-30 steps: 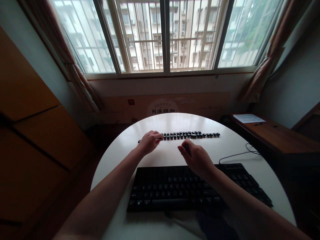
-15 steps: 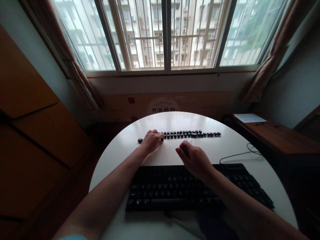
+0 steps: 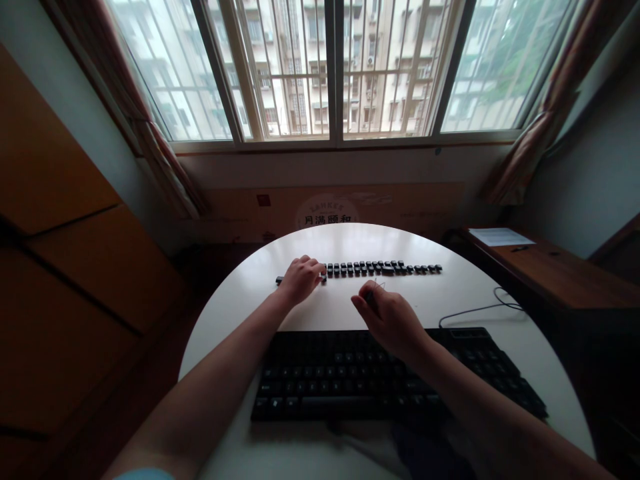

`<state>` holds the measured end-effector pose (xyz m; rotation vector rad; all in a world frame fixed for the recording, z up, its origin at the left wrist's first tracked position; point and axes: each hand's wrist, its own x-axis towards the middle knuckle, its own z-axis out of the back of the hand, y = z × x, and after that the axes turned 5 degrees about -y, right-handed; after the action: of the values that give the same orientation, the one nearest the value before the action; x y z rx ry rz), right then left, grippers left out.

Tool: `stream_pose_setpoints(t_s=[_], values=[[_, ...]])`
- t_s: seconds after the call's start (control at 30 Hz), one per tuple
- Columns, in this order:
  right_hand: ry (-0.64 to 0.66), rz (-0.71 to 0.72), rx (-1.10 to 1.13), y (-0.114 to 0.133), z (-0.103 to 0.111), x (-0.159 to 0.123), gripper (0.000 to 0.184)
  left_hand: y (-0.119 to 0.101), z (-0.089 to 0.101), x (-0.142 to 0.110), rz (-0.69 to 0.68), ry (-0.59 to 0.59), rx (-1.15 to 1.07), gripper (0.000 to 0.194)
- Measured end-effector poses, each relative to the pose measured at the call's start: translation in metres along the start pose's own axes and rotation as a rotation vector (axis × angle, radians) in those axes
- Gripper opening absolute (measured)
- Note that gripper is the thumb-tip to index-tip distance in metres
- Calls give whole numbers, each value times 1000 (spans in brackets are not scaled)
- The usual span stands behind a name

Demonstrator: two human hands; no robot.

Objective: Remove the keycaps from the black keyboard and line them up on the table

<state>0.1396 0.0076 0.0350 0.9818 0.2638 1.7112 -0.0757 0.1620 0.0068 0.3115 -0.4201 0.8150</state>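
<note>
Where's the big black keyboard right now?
In the head view, the black computer keyboard lies mostly right of centre on the round white table, nearer the person than the loose keycaps, with the right forearm above it.

The person wears a light blue sleeve (image 3: 144, 475), of which only a curved edge is visible. Beyond this sleeve, the left forearm (image 3: 215, 373) is bare and becomes narrower, as far as the bare left hand (image 3: 301, 279). To the right of the sleeve, the right forearm (image 3: 485, 393) and right hand (image 3: 395, 321) are equally bare.
</note>
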Motion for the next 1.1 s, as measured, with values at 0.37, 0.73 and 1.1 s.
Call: stream_pose_setpoints(t_s=[0.37, 0.73, 1.1], values=[[-34, -73, 271, -4, 11, 4, 29, -39, 83, -4, 342, 151, -12, 19], [386, -52, 951, 12, 56, -9, 15, -112, 30, -31, 55, 441, -335, 46], [549, -274, 754, 4, -2, -26, 12, -82, 18, -32, -252, 277, -824, 25]])
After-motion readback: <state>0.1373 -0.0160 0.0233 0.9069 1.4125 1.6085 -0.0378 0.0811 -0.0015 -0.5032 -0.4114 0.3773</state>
